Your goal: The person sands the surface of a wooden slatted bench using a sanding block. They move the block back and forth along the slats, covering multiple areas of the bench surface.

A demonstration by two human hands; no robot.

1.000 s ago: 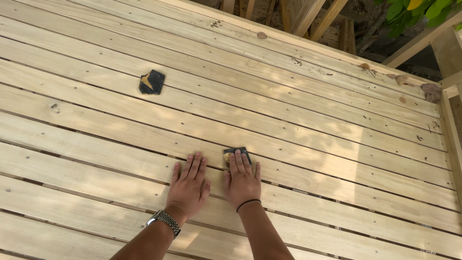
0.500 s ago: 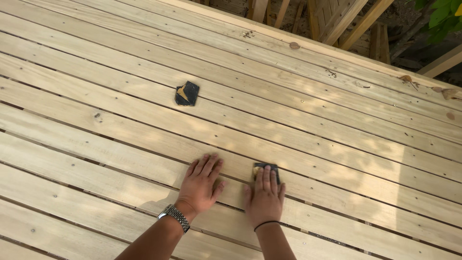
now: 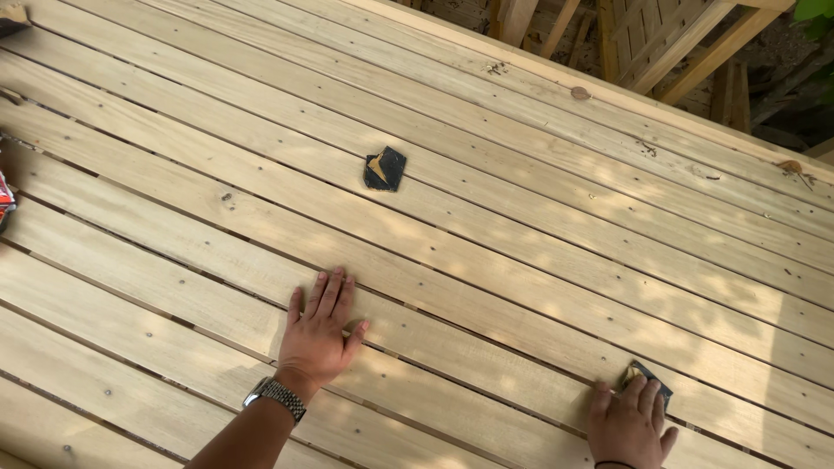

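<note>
My left hand (image 3: 319,334) lies flat, fingers spread, on a pale wooden plank of the slatted deck (image 3: 521,260); a metal wristwatch (image 3: 274,396) is on that wrist. My right hand (image 3: 632,424) presses a dark piece of sandpaper (image 3: 650,379) against a plank at the lower right, fingers over it. A second dark, folded piece of sandpaper (image 3: 384,168) lies loose on the planks farther away, above my left hand.
The deck's far edge (image 3: 608,91) runs diagonally along the top right, with wooden posts and railings (image 3: 678,43) beyond it. Dry leaves (image 3: 580,93) lie near that edge. A red object (image 3: 4,200) shows at the left border.
My right hand has slid the sandpaper to the right along the plank, away from my left hand. The view has shifted, so the loose sandpaper now appears more central.
</note>
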